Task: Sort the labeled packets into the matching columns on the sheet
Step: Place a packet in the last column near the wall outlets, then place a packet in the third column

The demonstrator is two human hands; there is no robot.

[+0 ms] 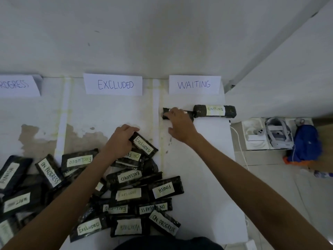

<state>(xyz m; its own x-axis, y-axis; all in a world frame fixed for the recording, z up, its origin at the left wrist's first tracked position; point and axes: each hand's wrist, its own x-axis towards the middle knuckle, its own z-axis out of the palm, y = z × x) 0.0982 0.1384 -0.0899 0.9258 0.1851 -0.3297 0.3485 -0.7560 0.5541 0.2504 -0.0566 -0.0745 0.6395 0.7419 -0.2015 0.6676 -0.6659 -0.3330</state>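
Note:
A white sheet [111, 109] on the floor carries paper headers: EXCLUDED [113, 84], WAITING [194, 84] and a cut-off PROGRESS sign [18, 85]. Several dark labelled packets form a pile [126, 192] at the near edge. My left hand [120, 141] grips a packet labelled EXCLUDED [145, 145] at the top of the pile. My right hand [178, 124] rests on a dark packet [166, 112] in the WAITING column; its label is hidden. Beside it lies a packet labelled WAITING [215, 111].
A white wall [144, 33] rises behind the sheet, with a ledge at right. On the tiled floor to the right sit a white box with a headset [275, 136], a blue bag [306, 145] and a white cable [241, 147].

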